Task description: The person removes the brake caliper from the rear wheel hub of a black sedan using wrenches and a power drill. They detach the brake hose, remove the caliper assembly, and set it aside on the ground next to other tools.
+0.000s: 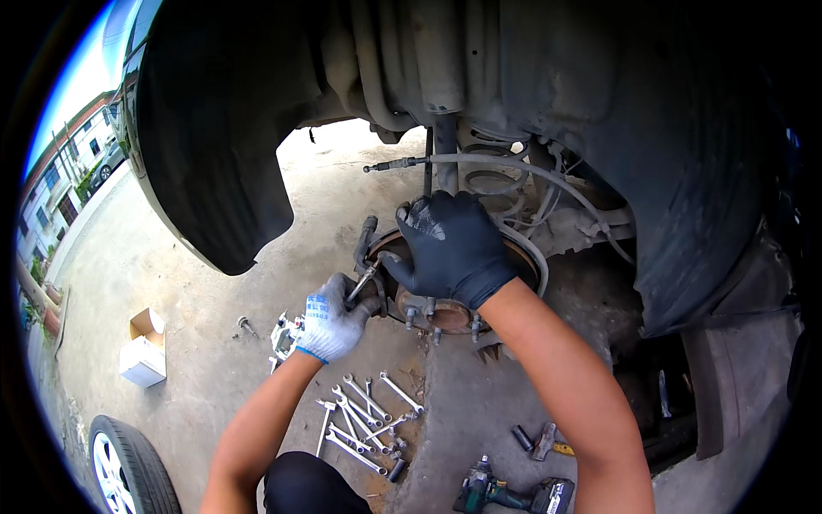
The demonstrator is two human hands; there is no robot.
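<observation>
My left hand [332, 320], in a pale knit glove with blue printing, is closed round a slim shiny metal tool [365, 281]; its exact kind is unclear. The tool slants up toward the edge of the wheel hub assembly [449, 313], which has several studs on its face. In a black glove, my right hand [452, 248] lies over the top of the hub, fingers curled and thumb near the tool's upper end. What those fingers grip is hidden. A dark bracket [366, 236] stands left of the hub. A cable [514, 163] runs above my right hand.
Several wrenches [355, 420] lie on the ground below the hub. A cordless power tool [505, 495] and a hammer [545, 441] lie nearer me. An open white box [144, 360] and a wheel [128, 467] stand left. The dark wheel-arch liner [214, 146] hangs overhead.
</observation>
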